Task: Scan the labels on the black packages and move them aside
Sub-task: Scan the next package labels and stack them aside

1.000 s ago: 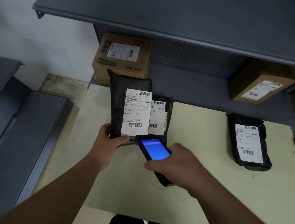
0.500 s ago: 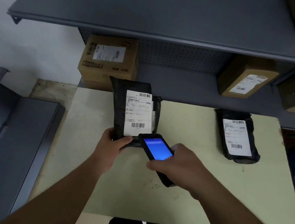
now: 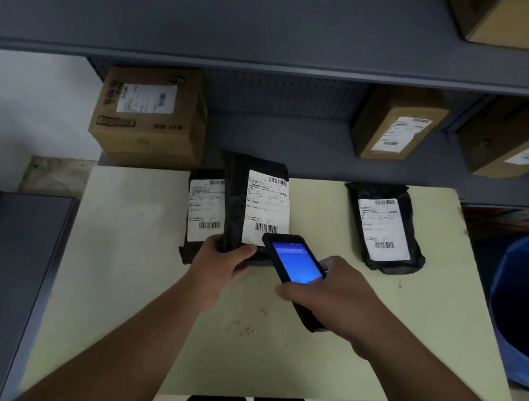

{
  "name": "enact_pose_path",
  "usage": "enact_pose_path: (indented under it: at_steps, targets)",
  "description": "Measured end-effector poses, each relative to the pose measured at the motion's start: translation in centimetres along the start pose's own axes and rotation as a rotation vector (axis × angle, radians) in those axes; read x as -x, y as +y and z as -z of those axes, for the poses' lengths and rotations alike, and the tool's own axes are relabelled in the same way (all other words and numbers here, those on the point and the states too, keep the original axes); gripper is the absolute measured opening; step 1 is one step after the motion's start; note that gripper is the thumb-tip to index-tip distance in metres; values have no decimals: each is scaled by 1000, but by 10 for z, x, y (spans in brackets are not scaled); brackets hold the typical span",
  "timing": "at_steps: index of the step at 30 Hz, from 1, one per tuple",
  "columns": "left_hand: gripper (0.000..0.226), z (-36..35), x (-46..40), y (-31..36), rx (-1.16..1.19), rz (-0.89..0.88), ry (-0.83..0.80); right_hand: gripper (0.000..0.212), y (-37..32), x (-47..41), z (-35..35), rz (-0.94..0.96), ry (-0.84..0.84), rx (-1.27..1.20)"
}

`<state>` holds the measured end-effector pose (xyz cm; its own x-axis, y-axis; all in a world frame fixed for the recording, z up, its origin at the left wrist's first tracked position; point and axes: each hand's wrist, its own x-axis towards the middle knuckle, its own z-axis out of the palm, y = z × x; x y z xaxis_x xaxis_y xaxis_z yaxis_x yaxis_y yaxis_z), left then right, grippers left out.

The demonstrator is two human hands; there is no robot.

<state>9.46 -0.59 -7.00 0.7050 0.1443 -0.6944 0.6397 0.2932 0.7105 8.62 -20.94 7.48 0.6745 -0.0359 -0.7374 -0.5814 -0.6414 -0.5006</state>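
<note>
We see the left hand point(image 3: 219, 261) with its fingers wrapped around the lower end of a black package point(image 3: 252, 205), holding it upright and tilted back over the pale green worktop point(image 3: 123, 249) so that its white label point(image 3: 266, 212) faces us. The right hand point(image 3: 340, 301) has its fingers closed around a black handheld scanner point(image 3: 294, 270), whose blue screen is lit and whose top end sits just below the barcode at the bottom of that label, overlapping the package's lower right corner. A second black package point(image 3: 203, 213) lies flat on the worktop just to the left of the held one and partly behind it, its label up. A third black package point(image 3: 384, 228) lies flat well apart on the right side of the worktop, label up too. Behind the worktop we see a grey shelf unit point(image 3: 276, 35) with a cardboard box point(image 3: 150, 116) at the left of the lower shelf and two more brown boxes point(image 3: 398, 127) to the right. A blue bin point(image 3: 527, 299) stands at the right edge, beside the worktop.
</note>
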Motion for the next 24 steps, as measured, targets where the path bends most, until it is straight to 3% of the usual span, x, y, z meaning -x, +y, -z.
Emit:
enact_pose_path:
  at_steps: [3, 7, 12, 22, 24]
  targets:
    - [46, -20, -1, -2, -4, 26, 7, 57, 11, -2, 11, -10, 16, -13]
    - [32, -45, -2, -8, -39, 53, -8, 57, 26, -6, 24, -32, 14, -38]
    - [36, -69, -10, -25, -79, 104, 17, 57, 47, -9, 38, -47, 20, -74]
    - [56, -101, -31, -43, -214, 107, 150, 57, 84, -14, 66, -104, 43, -91]
    - [72, -107, -31, -42, -288, 79, 177, 57, 90, -15, 72, -112, 54, -93]
